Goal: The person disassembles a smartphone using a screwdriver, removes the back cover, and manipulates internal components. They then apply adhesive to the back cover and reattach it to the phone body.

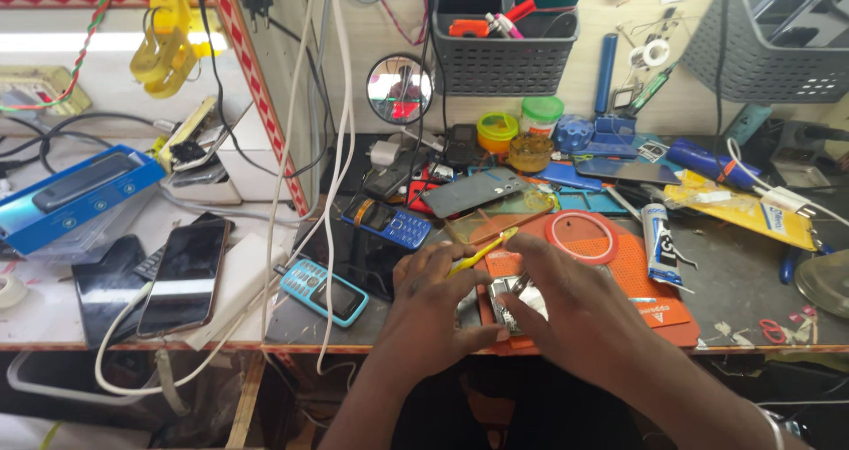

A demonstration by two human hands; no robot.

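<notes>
My left hand (433, 313) rests at the front of an orange work mat (646, 282) and grips a thin yellow tool (482, 252) that slants up to the right. My right hand (575, 313) lies beside it on the mat, fingers bent over a small opened silver device (506, 301). What looks like metal tweezers (520, 283) sits at its fingertips above that device. Both hands partly hide the device.
A teal keypad phone (323, 291) and a blue keypad phone (389, 223) lie to the left. A smartphone (186, 275) sits on a white ledge. A glue tube (659, 242), red tape ring (581, 236), round mirror (400, 88), grey baskets (504, 57) and hanging cables (332, 149) crowd the bench.
</notes>
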